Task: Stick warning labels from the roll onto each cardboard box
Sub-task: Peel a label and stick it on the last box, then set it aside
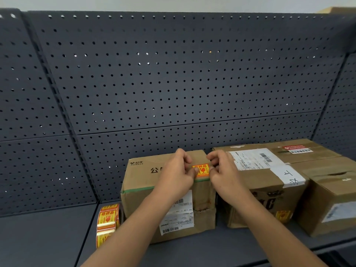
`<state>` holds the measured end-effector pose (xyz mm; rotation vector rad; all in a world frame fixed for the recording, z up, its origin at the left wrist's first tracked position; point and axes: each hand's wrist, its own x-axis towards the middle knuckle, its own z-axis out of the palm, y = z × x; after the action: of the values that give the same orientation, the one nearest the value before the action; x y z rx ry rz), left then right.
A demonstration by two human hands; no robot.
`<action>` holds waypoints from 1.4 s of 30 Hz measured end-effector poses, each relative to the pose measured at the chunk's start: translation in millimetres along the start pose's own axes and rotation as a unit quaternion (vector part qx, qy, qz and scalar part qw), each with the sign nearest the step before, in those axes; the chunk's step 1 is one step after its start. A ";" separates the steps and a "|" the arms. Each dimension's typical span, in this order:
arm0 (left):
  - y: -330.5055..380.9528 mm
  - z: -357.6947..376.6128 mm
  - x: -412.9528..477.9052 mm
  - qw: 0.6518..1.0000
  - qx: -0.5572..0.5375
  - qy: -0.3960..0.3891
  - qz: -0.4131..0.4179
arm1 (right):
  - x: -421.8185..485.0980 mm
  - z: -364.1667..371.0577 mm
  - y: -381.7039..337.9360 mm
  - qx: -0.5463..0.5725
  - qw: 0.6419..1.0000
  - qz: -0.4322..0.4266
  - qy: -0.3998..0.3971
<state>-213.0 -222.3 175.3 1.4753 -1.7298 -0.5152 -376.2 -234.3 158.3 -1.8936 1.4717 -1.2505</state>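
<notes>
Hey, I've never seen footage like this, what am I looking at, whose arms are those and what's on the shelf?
No machine here: a person wears a camera on the head, so you see their own arms. The left hand and right hand meet at an orange warning label on top of the left box; pinching or pressing, I cannot tell. The label roll stands left of that box. A middle box and a right box sit beside it, all on a dark shelf backed by pegboard.

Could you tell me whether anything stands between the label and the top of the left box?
Nothing visible does: the label already lies on the box top, with the left hand and right hand at its edges.
</notes>
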 end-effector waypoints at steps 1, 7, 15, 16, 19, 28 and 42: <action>-0.2 0.5 -0.7 1.000 0.004 -0.002 0.001 | -0.7 0.7 0.6 0.000 1.000 -0.001 0.000; 5.5 -3.3 -0.9 1.000 0.019 -0.026 -0.002 | 6.8 5.3 5.7 0.025 0.999 0.027 0.032; 10.0 -1.4 -1.6 0.999 0.026 -0.026 -0.030 | 9.4 10.8 13.1 0.052 0.997 0.062 0.002; 10.7 -0.3 -2.0 0.999 0.030 -0.026 -0.031 | 8.0 11.7 13.4 0.053 0.997 0.061 0.002; 10.6 0.4 -2.2 0.999 0.035 -0.024 -0.029 | 3.8 13.4 11.4 0.055 0.997 0.055 0.004; 8.8 4.5 4.1 0.997 0.067 -0.011 -0.043 | 16.4 4.3 2.1 -0.003 0.994 0.108 -0.010; 7.0 12.6 19.1 0.988 0.129 0.008 -0.088 | 29.1 1.1 -2.5 -0.094 0.987 0.110 -0.066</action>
<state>-227.4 -241.1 178.5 1.8223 -1.7117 -0.3770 -373.1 -260.5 171.0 -1.8298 1.7220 -0.8983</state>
